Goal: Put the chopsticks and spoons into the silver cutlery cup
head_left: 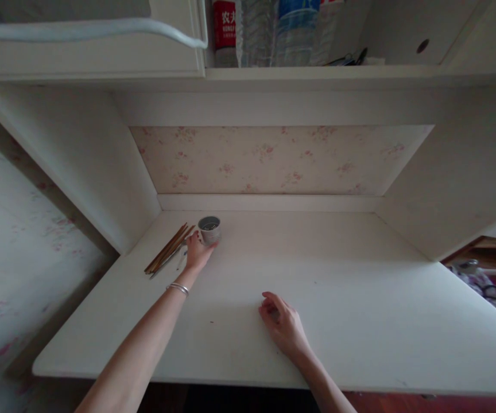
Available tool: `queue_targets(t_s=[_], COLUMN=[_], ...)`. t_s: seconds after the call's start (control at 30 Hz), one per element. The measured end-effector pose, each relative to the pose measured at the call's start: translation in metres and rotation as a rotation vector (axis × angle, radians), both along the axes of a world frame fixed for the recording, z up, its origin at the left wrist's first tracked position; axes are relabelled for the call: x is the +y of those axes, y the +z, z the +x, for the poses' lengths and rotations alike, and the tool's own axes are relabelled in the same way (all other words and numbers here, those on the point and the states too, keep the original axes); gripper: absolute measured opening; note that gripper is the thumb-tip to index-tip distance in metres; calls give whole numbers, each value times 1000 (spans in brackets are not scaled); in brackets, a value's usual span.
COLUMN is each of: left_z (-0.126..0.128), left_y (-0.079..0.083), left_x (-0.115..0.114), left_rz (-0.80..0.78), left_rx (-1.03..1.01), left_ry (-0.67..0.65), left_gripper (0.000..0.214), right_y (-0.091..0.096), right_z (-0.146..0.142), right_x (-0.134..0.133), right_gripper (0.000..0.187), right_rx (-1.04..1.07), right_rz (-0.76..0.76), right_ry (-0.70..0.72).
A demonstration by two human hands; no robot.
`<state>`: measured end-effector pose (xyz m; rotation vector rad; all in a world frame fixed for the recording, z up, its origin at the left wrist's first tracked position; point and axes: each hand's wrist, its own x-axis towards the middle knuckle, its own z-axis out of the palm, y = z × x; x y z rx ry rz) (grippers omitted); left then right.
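At the back left of the white desk, my left hand (199, 252) is closed around the lower side of a small grey cup (209, 228). The cup stands upright, with a dark inside and some small light specks in it. Just left of that hand lies a bundle of long thin brown sticks (168, 250), with a thin greyish piece along its near side; their kind is unclear. My right hand (283, 326) rests on the desk near the front middle. Its fingers are loosely curled with a gap to the thumb, and nothing shows in them.
The white desk (360, 298) has side panels left and right and a floral back panel (265, 160). Overhead, a shelf (317, 74) holds several plastic bottles (297, 31). A white curved bar (80, 30) crosses the upper left. Cluttered objects (484, 281) show beyond the right edge.
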<state>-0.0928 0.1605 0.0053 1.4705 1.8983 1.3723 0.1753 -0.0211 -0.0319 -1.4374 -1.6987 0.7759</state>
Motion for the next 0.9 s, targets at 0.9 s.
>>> queue_targets(t_s=[0.9], left_z=[80], left_y=[-25], left_x=[-195], left_rz=[-210], left_rx=[283], left_ry=[-499], left_gripper=[40], right_y=[17], right_z=[-7], right_x=[-9], right_gripper=[29], right_rx=[-429], right_rz=[51], right_ry=[38])
